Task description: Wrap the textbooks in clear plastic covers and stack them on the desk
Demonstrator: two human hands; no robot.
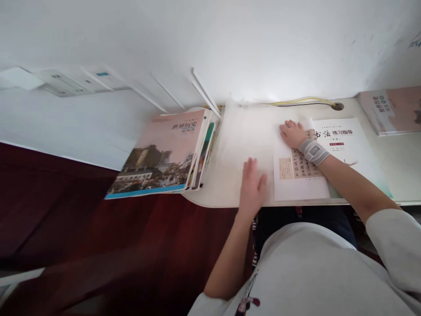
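Note:
My right hand point(292, 133) lies palm down, fingers stretched, on a white page with printed calligraphy point(305, 164). This page overlaps the left side of a calligraphy workbook point(360, 153), a thin white booklet with a pale green lower corner. A grey band point(314, 151) circles my right wrist. To the left, my left hand point(251, 189) is held near the table's front edge, smeared a little by motion, with its thumb apart from the fingers and nothing in it. Beyond it, a pale translucent sheet point(238, 131) seems to lie on the tabletop, its outline blurred.
A stack of books point(161, 153) topped by a pink history book overhangs the left end of the white table point(213, 199). More pink books point(393, 109) lie at the far right. Yellow and dark cables point(305, 102) run along the wall into a round hole point(337, 106).

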